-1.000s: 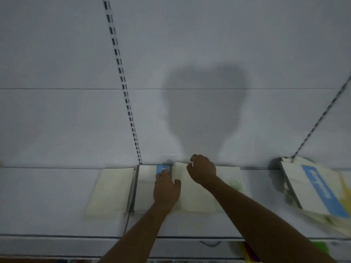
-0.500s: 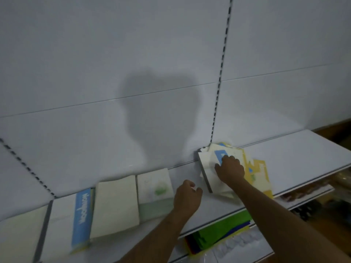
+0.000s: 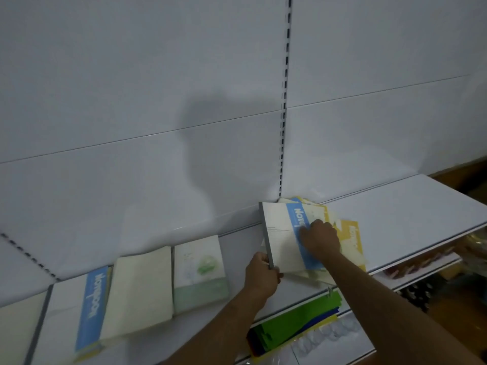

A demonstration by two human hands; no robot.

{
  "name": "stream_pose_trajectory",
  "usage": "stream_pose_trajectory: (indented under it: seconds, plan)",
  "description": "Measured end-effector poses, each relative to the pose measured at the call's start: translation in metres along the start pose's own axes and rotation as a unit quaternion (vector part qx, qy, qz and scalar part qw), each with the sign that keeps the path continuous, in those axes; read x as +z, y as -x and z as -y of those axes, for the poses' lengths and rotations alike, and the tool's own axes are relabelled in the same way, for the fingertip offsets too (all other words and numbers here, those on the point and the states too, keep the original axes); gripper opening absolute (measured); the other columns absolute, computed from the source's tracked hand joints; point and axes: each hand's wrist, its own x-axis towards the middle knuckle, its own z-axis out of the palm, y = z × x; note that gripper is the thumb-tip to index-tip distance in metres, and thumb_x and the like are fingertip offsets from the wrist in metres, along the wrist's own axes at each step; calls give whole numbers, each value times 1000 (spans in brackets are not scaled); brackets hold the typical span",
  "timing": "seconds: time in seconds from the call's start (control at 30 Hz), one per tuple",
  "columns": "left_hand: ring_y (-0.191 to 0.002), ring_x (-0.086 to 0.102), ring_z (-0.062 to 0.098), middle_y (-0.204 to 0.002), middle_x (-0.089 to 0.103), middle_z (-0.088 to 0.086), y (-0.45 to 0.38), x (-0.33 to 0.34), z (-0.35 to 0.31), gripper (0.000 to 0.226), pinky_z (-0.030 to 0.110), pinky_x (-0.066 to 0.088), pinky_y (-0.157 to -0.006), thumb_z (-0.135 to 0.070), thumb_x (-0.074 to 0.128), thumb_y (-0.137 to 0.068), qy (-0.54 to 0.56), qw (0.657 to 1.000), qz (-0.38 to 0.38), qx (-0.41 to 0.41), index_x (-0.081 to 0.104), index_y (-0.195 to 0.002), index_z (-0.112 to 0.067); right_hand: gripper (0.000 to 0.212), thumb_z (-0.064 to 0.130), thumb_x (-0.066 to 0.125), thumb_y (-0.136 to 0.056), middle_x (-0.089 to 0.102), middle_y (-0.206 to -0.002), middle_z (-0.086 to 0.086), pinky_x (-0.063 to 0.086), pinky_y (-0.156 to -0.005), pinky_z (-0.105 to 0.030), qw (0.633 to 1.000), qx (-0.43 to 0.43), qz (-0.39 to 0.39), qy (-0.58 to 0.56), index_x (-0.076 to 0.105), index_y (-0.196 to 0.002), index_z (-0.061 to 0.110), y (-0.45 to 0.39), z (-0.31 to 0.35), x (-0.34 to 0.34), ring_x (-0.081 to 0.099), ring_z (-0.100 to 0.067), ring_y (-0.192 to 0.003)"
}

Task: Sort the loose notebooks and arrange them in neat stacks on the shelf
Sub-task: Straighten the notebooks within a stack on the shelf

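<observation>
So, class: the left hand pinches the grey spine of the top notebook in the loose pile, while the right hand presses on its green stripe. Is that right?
Not quite. In the head view the stripe under the right hand is blue, not green. The rest holds: the left hand pinches the grey spine of the top notebook in the loose pile.

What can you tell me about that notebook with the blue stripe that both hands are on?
The blue-striped notebook has a cream cover, looking like card, with a vertical blue band bearing white lettering and a grey spine along its left edge. It lies closed on top of the messy pile, slightly askew, near the shelf's back panel. The left hand grips its near-left corner; the right hand presses on the band.
</observation>
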Motion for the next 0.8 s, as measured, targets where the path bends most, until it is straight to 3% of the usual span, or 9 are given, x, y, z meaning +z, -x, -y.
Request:
stream_pose_trajectory:
  seconds: [0.13, 0.23, 0.33, 0.47, 0.57, 0.67, 0.8]
  plan:
    - [-74, 60, 18, -85, 59, 9, 6, -33, 1, 18, 29, 52, -67, 5, 50, -90, 28, 1000, -4, 5, 48, -86, -12, 35, 35, 49, -90, 64, -97, -17, 49, -77, -36, 996, -33, -14, -85, 62, -95, 3, 4, 21, 5, 59, -33, -89]
    - [-68, 60, 15, -80, 59, 7, 14, -72, 3, 21, 25, 51, -60, 8, 49, -90, 46, 999, -26, 5, 48, -84, -12, 31, 37, 50, -89, 64, -88, -13, 46, -68, -34, 991, -67, -18, -117, 60, -88, 7, 20, 55, 22, 62, -33, -85]
    - [-65, 61, 13, -77, 60, 7, 26, -122, 10, 22, 24, 52, -58, 6, 54, -89, 50, 996, -67, 8, 48, -80, -13, 25, 35, 50, -90, 66, -100, -14, 39, -70, -31, 984, -103, 4, -143, 55, -100, 13, 44, 102, 49, 62, -34, -91]
    - [-60, 60, 14, -75, 60, 9, 48, -201, 35, 21, 29, 52, -61, 5, 56, -87, 54, 986, -160, 3, 50, -81, -14, 33, 33, 55, -90, 64, -107, -13, 50, -77, -38, 969, -163, 60, -175, 50, -116, 13, 91, 174, 86, 63, -32, -92]
    - [-64, 59, 17, -81, 59, 12, 68, -261, 61, 17, 30, 51, -61, 6, 54, -88, 54, 973, -226, 7, 51, -87, -11, 35, 30, 56, -89, 65, -105, -12, 54, -77, -41, 956, -207, 92, -187, 48, -118, 12, 133, 223, 116, 64, -30, -90]
    - [-72, 61, 22, -92, 62, 20, 87, -315, 96, 13, 33, 52, -68, 3, 55, -88, 27, 955, -297, -7, 53, -94, -8, 36, 28, 55, -90, 66, -103, -12, 50, -76, -36, 947, -256, 116, -156, 47, -120, 11, 175, 265, 150, 64, -30, -92]
    - [-89, 65, 28, -100, 66, 15, 107, -362, 133, 19, 37, 55, -75, -6, 57, -89, -38, 937, -346, -36, 55, -108, -7, 31, 27, 54, -90, 65, -101, -10, 50, -71, -33, 935, -297, 151, -119, 46, -115, 11, 225, 311, 192, 64, -27, -89]
